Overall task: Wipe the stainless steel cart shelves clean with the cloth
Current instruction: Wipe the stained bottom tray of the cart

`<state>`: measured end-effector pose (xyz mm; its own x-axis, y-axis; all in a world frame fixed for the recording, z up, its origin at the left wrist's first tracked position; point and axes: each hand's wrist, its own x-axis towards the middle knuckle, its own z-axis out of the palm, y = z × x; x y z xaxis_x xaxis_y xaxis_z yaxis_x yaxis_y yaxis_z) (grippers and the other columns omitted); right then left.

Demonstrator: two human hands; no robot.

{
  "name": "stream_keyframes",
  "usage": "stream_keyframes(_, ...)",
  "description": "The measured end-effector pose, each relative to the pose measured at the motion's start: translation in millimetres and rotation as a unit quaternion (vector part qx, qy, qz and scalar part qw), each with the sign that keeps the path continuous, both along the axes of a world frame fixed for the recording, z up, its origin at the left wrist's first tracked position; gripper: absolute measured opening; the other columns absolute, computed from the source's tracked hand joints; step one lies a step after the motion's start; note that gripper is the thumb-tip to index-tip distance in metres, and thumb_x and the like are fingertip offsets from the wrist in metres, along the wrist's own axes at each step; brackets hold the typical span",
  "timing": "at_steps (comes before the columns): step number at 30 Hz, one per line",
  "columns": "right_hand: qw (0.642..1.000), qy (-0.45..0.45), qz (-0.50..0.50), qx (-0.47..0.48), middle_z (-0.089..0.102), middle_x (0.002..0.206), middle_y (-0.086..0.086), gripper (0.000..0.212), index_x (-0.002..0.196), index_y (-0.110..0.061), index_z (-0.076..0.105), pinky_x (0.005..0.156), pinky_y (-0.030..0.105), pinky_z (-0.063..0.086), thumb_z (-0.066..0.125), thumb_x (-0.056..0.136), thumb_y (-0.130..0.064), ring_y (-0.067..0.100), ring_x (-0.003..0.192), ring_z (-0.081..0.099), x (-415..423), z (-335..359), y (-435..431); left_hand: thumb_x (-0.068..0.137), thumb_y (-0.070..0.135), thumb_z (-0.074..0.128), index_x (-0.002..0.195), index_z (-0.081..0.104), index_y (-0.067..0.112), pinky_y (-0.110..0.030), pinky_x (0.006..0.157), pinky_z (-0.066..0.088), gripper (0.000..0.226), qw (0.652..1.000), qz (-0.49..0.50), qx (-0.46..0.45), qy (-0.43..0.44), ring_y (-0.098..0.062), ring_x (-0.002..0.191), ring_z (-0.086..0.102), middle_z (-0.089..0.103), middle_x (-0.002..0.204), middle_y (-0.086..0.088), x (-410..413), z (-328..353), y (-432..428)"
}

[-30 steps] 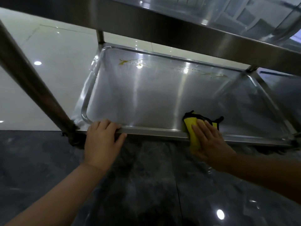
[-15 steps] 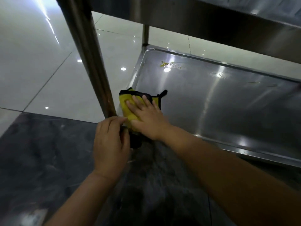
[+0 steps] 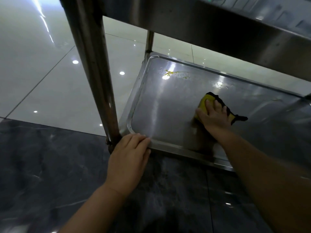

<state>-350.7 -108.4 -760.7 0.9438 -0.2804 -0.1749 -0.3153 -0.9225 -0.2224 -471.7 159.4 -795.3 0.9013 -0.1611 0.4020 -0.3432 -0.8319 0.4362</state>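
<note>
Right hand [image 3: 213, 115] flat on yellow cloth [image 3: 204, 102] mid bottom shelf [image 3: 159, 115], left hand [image 3: 129, 155] lying loose on the rim [image 3: 176, 149]. Yellow smear [image 3: 169, 73] at back not wiped yet

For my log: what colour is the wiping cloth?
The cloth is yellow with black edging, clearest in the head view.
</note>
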Motion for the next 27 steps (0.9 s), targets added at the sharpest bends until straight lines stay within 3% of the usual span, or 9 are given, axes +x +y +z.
stream_keyframes(2, 0.999, -0.025, 0.039, -0.024, -0.001, 0.161, -0.004, 0.066, 0.151, -0.037, 0.012, 0.118, 0.046, 0.0, 0.036, 0.094, -0.059, 0.028, 0.147, -0.005, 6, -3, 33, 0.084, 0.024, 0.062, 0.106, 0.07, 0.015, -0.024, 0.092, 0.04, 0.025, 1.0, 0.012, -0.021, -0.001, -0.017, 0.103, 0.057, 0.067, 0.105, 0.001, 3, -3, -1)
stream_keyframes(5, 0.984, -0.041, 0.168, -0.039, 0.0, 0.161, -0.005, 0.068, 0.151, -0.038, 0.012, 0.117, 0.044, -0.004, 0.04, 0.092, -0.058, 0.029, 0.147, -0.004, 21, -4, 100, 0.087, 0.027, 0.052, 0.099, 0.071, 0.014, -0.019, 0.09, 0.038, 0.026, 0.999, 0.004, -0.045, -0.013, -0.015, 0.1, 0.054, 0.067, 0.099, 0.001, 9, -6, -1)
stream_keyframes(8, 0.959, -0.033, 0.283, -0.003, -0.002, 0.161, -0.006, 0.072, 0.151, -0.041, 0.01, 0.115, 0.046, -0.008, 0.044, 0.089, -0.06, 0.027, 0.147, -0.008, 31, -4, 171, 0.087, 0.029, 0.049, 0.098, 0.07, 0.013, -0.022, 0.092, 0.037, 0.029, 0.999, -0.002, -0.036, -0.01, -0.015, 0.099, 0.052, 0.066, 0.098, -0.001, 12, -8, -1)
stream_keyframes(12, 0.94, -0.033, 0.339, 0.039, -0.002, 0.161, -0.008, 0.069, 0.15, -0.04, 0.015, 0.117, 0.047, -0.007, 0.045, 0.09, -0.058, 0.025, 0.147, -0.01, 56, -6, 194, 0.086, 0.027, 0.054, 0.097, 0.068, 0.013, -0.022, 0.08, 0.04, 0.022, 1.0, -0.012, -0.018, -0.002, -0.017, 0.092, 0.053, 0.062, 0.095, -0.002, 14, -9, 3)
stream_keyframes(16, 0.952, -0.058, 0.3, 0.019, 0.004, 0.161, -0.005, 0.07, 0.151, -0.037, 0.013, 0.118, 0.048, 0.001, 0.044, 0.092, -0.055, 0.027, 0.147, 0.0, 76, -7, 163, 0.084, 0.026, 0.058, 0.093, 0.066, 0.016, -0.026, 0.075, 0.044, 0.015, 0.999, -0.017, -0.01, 0.025, -0.016, 0.086, 0.052, 0.059, 0.091, 0.002, 16, -3, 4)
stream_keyframes(21, 0.973, -0.047, 0.228, -0.002, 0.002, 0.161, -0.006, 0.071, 0.151, -0.037, 0.012, 0.117, 0.045, -0.001, 0.041, 0.089, -0.054, 0.023, 0.148, -0.002, 73, -8, 84, 0.078, 0.029, 0.061, 0.091, 0.066, 0.021, -0.029, 0.077, 0.041, 0.017, 0.999, 0.008, -0.014, 0.049, -0.015, 0.088, 0.051, 0.059, 0.09, 0.006, 25, 15, -13)
stream_keyframes(27, 0.988, -0.038, 0.145, -0.026, -0.001, 0.161, -0.005, 0.066, 0.152, -0.035, 0.01, 0.119, 0.046, 0.0, 0.039, 0.095, -0.051, 0.023, 0.148, -0.004, 50, -4, -37, 0.07, 0.028, 0.06, 0.098, 0.068, 0.016, -0.037, 0.081, 0.044, 0.031, 0.992, -0.066, 0.088, 0.054, -0.027, 0.092, 0.056, 0.064, 0.094, -0.003, 51, 29, -75)
